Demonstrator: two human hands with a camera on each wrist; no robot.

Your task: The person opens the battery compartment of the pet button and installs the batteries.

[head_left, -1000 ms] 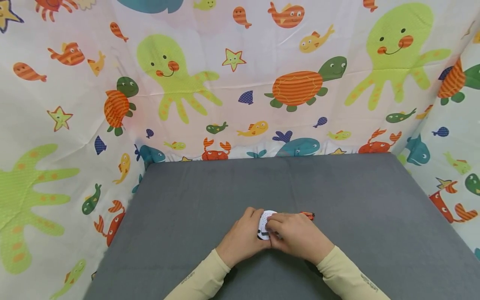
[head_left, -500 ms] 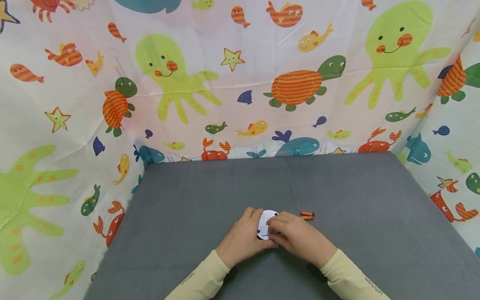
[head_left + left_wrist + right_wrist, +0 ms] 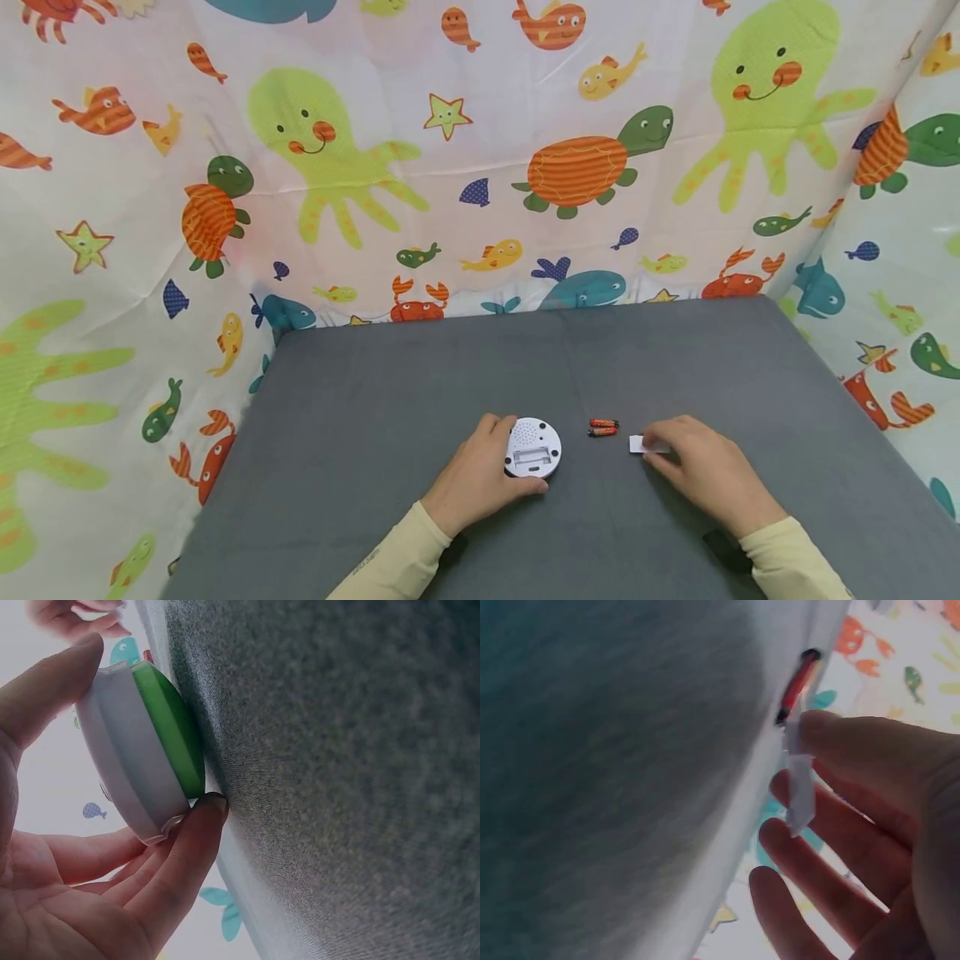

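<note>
The left hand (image 3: 480, 471) holds a round white-and-green plastic gadget (image 3: 533, 446), green side down. Right of it, two red-and-black batteries (image 3: 602, 432) lie on the grey cloth surface (image 3: 420, 383). The right hand (image 3: 708, 471) pinches a flat white plastic piece (image 3: 637, 444).

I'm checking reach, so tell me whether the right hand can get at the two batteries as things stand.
Probably yes: the batteries lie uncovered on the table near the right hand; only the small white piece it pinches juts between, and likely needs setting down first.

Round white device (image 3: 534, 447), battery bay (image 3: 532, 457) facing up; white cover (image 3: 637, 444); red batteries (image 3: 602, 432) between.
</note>
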